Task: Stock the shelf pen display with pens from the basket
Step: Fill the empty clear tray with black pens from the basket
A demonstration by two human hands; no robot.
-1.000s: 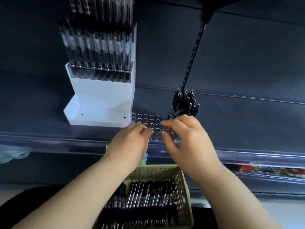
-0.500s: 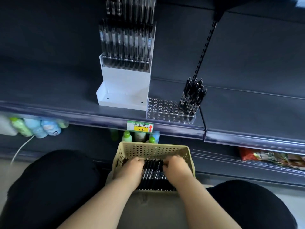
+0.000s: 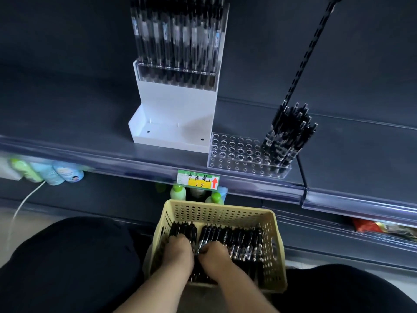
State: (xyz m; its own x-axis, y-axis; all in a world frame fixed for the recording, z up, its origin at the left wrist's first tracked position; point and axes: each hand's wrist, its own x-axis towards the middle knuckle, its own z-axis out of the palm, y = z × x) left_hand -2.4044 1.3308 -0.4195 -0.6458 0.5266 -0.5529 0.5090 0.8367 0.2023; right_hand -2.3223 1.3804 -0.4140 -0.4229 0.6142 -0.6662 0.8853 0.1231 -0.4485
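Note:
A pale yellow perforated basket (image 3: 216,207) sits between my knees, with several black pens (image 3: 243,240) lying in it. Both hands are down inside it, close together. My left hand (image 3: 178,254) curls over a bunch of pens at the left. My right hand (image 3: 214,259) pinches pens beside it, and its fingertips are buried among them. Up on the shelf stands a clear pen rack (image 3: 234,152) full of holes. Several black pens (image 3: 288,134) fill its right end, while the holes on its left are bare.
A white display stand (image 3: 178,105) holding several clear-barrelled pens is left of the rack. A green and yellow price tag (image 3: 198,179) hangs on the shelf edge. Bottles (image 3: 45,170) stand on the lower shelf at left, and a white cable (image 3: 24,199) runs down to the floor.
My hands came down from the clear rack on the shelf into the basket. My view dropped with them, and the hands now dig deeper among the pens.

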